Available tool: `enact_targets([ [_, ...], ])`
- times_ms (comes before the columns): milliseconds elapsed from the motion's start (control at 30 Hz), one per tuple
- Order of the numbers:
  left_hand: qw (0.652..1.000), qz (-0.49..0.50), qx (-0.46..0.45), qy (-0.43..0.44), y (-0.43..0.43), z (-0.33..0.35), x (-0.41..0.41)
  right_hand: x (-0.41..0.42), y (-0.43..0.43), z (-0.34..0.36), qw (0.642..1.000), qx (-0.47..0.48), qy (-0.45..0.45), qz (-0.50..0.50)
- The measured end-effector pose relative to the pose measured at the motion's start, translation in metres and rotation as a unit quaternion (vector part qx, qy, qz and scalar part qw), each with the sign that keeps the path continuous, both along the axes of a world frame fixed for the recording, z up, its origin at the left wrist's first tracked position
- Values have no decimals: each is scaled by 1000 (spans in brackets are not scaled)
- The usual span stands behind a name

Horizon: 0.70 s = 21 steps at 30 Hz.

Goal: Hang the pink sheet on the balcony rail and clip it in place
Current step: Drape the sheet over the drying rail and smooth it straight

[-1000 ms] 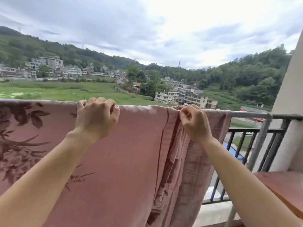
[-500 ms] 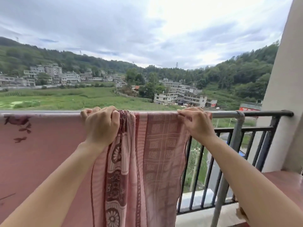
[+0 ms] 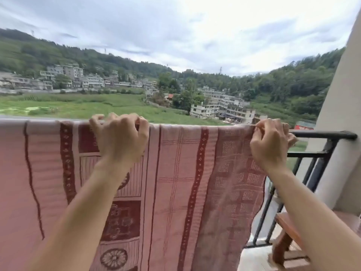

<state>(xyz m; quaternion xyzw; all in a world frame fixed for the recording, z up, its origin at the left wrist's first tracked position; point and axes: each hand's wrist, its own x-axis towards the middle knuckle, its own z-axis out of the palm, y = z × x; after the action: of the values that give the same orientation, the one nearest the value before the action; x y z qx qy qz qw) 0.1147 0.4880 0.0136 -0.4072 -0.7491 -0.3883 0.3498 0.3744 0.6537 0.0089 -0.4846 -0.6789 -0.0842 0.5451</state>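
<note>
The pink sheet [image 3: 181, 173], with dark red bands and patterned squares, hangs flat over the balcony rail [image 3: 322, 134] and covers it from the left edge to my right hand. My left hand [image 3: 119, 137] grips the sheet's top fold on the rail near the middle. My right hand [image 3: 269, 141] pinches the sheet's right top corner at the rail. The rail's bare black end runs right to the wall. No clip is in view.
A beige pillar [image 3: 340, 114] stands at the right where the rail ends. A wooden seat [image 3: 289, 225] sits low at the right, inside the black balusters [image 3: 312, 178]. Fields, houses and wooded hills lie beyond the rail.
The sheet's bunched right part has been spread out to the right along the rail. My right hand moved right with the sheet's edge; my left hand stays on the top fold.
</note>
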Motion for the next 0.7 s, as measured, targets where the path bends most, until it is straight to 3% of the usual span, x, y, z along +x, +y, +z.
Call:
enact_targets([
  [67,997,-58,-50,30,27,-2,42,7,10,1,989,-21,88,115],
  [133,991,-92,-82,52,47,-3,72,18,24,9,941,-79,225,241],
  [200,987,-109,-96,72,63,-3,90,34,39,14,896,-150,299,293],
  [367,977,-131,-128,109,101,2,140,59,81,6,792,-330,244,452],
  [433,975,-141,-135,105,118,4,162,60,100,4,750,-361,206,514],
  [600,985,-88,-111,99,149,3,193,57,135,5,585,-434,155,667],
  [700,992,-91,-64,57,157,-7,205,62,157,5,531,-449,73,715],
])
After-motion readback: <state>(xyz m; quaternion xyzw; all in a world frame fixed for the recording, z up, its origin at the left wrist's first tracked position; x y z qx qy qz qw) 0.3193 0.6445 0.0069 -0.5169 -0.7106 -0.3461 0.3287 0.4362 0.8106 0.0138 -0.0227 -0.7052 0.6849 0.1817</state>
